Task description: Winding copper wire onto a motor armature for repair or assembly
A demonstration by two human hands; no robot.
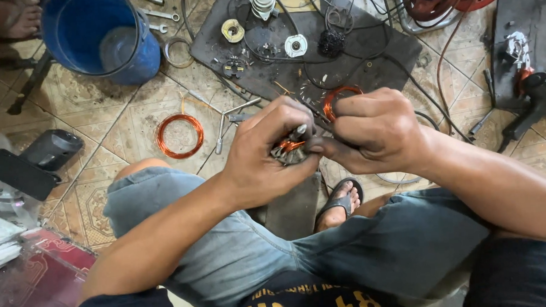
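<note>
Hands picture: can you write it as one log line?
left hand: grips wound motor core | right hand: pinches copper wire at core, loop above | floor: copper wire coil, blue bucket
</note>
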